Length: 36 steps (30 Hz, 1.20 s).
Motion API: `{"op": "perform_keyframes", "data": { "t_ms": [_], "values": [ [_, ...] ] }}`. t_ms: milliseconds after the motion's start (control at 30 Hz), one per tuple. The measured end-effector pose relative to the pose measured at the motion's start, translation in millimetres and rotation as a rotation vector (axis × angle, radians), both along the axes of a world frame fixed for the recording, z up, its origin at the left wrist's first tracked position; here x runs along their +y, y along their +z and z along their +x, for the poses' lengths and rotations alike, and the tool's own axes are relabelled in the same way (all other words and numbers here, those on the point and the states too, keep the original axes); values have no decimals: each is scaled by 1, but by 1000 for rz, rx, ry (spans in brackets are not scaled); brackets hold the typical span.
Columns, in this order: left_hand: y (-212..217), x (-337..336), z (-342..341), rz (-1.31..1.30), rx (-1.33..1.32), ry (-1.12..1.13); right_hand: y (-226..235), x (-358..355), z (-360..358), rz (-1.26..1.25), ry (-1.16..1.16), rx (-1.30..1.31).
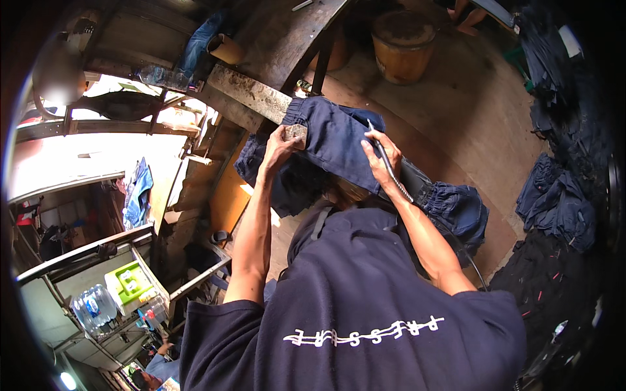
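Observation:
Dark blue denim shorts (339,146) with a gathered elastic waistband lie stretched over a narrow support in front of me. My left hand (279,148) is closed on a small, worn, greyish-brown block (297,135), pressed against the cloth near the waistband. On the right side of the cloth, my right hand (383,155) grips a slim, pen-shaped tool (391,168) with a thin pointed tip. A ridged cord trails from it along my right forearm. More elastic-gathered denim (456,207) lies beside that forearm. What supports the shorts is mostly hidden.
A worn wooden board (251,98) and a dark table (280,39) stand ahead. Beyond is a brown tub (403,49). Denim piles (554,202) line the right side. At the left are a water bottle (94,306) and a green tray (130,281); another person (156,368) is below them.

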<state>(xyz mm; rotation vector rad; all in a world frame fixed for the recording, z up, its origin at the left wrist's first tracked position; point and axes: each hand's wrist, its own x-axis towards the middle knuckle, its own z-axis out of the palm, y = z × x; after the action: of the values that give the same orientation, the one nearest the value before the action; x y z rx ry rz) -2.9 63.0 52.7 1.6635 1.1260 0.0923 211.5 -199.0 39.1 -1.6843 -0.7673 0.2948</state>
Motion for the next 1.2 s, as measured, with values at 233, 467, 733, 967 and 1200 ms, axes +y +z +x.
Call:
{"op": "perform_keyframes", "data": {
  "t_ms": [233, 467, 733, 967, 1200],
  "values": [
    [6, -22, -5, -25, -270, 93, 2, 111, -3, 212, 366, -98],
    [8, -14, 4, 81, -173, -7, -26, 120, -28, 149, 329, -113],
    [9, 0, 23, -256, -209, 146, -15, 86, -38, 107, 76, -58],
    [17, -7, 12, 103, -109, -140, -15, 94, -44, 61, 17, -174],
    [9, 14, 11, -107, 5, -164, -17, 97, -49, 74, -22, -202]
  ]
}}
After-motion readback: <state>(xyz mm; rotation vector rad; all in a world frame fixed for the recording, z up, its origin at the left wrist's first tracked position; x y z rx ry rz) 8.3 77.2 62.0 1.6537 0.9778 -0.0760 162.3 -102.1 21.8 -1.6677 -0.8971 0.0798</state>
